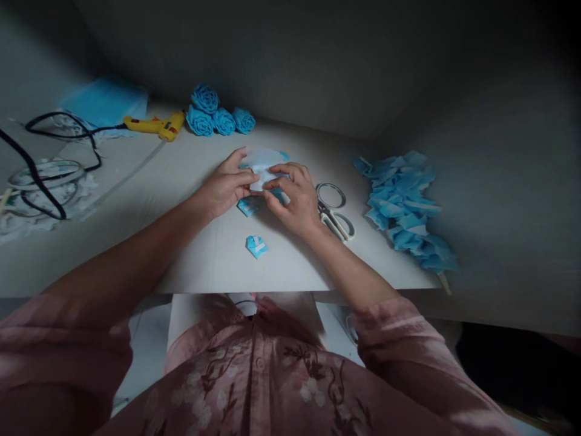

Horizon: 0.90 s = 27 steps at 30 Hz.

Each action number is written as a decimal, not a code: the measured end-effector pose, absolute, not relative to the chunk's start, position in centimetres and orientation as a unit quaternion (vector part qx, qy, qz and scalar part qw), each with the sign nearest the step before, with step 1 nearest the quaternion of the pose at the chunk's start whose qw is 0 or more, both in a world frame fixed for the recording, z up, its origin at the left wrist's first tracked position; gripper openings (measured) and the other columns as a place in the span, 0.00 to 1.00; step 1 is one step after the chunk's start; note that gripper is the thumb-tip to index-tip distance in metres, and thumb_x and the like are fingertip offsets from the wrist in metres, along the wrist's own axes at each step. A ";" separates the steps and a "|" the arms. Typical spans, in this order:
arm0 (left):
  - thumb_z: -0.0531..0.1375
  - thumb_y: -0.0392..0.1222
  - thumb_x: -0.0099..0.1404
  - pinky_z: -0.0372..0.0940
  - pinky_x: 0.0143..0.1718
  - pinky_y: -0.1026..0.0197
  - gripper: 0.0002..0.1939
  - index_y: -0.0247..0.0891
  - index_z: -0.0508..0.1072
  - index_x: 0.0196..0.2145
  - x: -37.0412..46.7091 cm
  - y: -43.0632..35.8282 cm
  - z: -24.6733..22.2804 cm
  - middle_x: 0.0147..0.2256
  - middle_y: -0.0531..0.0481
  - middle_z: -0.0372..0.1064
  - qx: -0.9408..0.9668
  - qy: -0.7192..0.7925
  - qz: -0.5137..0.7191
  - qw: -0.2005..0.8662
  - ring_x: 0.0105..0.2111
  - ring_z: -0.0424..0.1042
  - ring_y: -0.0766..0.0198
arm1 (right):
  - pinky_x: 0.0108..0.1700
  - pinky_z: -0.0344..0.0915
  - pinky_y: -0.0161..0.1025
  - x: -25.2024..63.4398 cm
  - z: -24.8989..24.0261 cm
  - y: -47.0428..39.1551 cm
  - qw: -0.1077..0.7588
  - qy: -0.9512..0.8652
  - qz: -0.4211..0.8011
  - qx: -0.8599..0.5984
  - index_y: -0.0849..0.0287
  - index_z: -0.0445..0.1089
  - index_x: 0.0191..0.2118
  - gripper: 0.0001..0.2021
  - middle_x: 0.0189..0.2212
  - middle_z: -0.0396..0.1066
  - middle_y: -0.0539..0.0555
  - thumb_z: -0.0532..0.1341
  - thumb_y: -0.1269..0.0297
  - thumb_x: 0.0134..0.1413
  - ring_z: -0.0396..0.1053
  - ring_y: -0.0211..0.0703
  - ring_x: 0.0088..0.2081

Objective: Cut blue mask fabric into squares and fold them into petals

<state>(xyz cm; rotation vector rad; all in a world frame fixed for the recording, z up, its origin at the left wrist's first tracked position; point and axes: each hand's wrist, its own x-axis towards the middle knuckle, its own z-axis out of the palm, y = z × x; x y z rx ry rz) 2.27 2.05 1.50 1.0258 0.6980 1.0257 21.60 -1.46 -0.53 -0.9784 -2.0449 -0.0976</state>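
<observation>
Over the middle of the white table, both hands hold a thin white and blue sheet (262,175), its pale side facing up. My left hand (227,183) grips its left edge between thumb and fingers. My right hand (295,197) pinches its right side, fingertips bent onto the surface. Whether the sheet is paper or fabric I cannot tell. Just below the hands lies a small folded blue piece (247,207), partly covered. A second folded blue piece (257,246) rests nearer the front edge. White-handled scissors (333,212) lie right beside my right wrist.
Several blue crafted roses (206,99) stand at the back, next to a yellow glue gun (154,126) with a black cord (39,172). Behind it is a stack of blue sheets (106,100). A tape roll (45,174) sits left among white scraps. Ruffled blue pieces (406,209) pile up right.
</observation>
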 end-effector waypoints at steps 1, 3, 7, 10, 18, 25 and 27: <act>0.65 0.28 0.55 0.73 0.37 0.65 0.34 0.41 0.67 0.59 2.3 2.0 1.4 0.44 0.49 0.76 0.460 0.314 0.459 0.691 0.34 0.77 0.68 | 0.62 0.67 0.59 21.5 -0.5 -1.5 0.422 -0.816 -0.036 -0.393 0.52 0.76 0.41 0.11 0.53 0.77 0.59 0.60 0.54 0.70 0.70 0.57 0.58; 0.65 0.25 0.55 0.71 0.36 0.67 0.35 0.42 0.68 0.59 2.4 2.0 1.4 0.45 0.47 0.77 0.463 0.323 0.462 0.684 0.35 0.77 0.67 | 0.63 0.66 0.59 21.5 -0.4 -1.6 0.422 -0.812 -0.024 -0.403 0.52 0.76 0.40 0.11 0.53 0.77 0.59 0.61 0.53 0.70 0.70 0.57 0.58; 0.64 0.25 0.57 0.71 0.38 0.67 0.37 0.42 0.66 0.63 2.4 2.0 1.4 0.49 0.44 0.79 0.458 0.340 0.476 0.669 0.39 0.80 0.64 | 0.63 0.68 0.56 22.0 -0.4 -1.0 0.488 -0.759 0.052 -0.428 0.52 0.75 0.41 0.16 0.52 0.78 0.59 0.59 0.47 0.70 0.72 0.54 0.58; 0.64 0.26 0.58 0.73 0.40 0.65 0.40 0.43 0.63 0.66 2.3 2.2 1.5 0.49 0.43 0.79 0.456 0.342 0.486 0.662 0.39 0.80 0.63 | 0.57 0.73 0.51 23.1 -0.8 0.2 0.562 -0.659 0.193 -0.462 0.52 0.73 0.50 0.21 0.53 0.77 0.59 0.57 0.41 0.69 0.74 0.51 0.56; 0.68 0.34 0.59 0.74 0.43 0.60 0.46 0.41 0.57 0.72 2.0 3.6 -0.6 0.53 0.38 0.80 0.564 0.316 0.496 0.579 0.44 0.81 0.57 | 0.47 0.80 0.49 22.5 0.3 0.0 0.493 -0.489 0.536 -0.480 0.53 0.67 0.64 0.37 0.47 0.77 0.58 0.67 0.36 0.56 0.78 0.50 0.46; 0.66 0.34 0.60 0.74 0.51 0.52 0.44 0.41 0.57 0.72 1.9 4.4 -1.6 0.57 0.37 0.78 0.617 0.305 0.489 0.536 0.50 0.80 0.54 | 0.52 0.79 0.50 22.3 0.5 -0.8 0.495 -0.527 0.524 -0.450 0.50 0.73 0.57 0.29 0.37 0.76 0.51 0.73 0.55 0.49 0.76 0.47 0.43; 0.65 0.33 0.59 0.74 0.52 0.52 0.45 0.41 0.57 0.72 1.8 4.5 -1.7 0.57 0.36 0.78 0.617 0.307 0.488 0.536 0.50 0.80 0.54 | 0.52 0.78 0.49 22.4 0.3 -0.6 0.498 -0.535 0.521 -0.441 0.51 0.74 0.56 0.26 0.36 0.76 0.49 0.72 0.58 0.49 0.76 0.46 0.42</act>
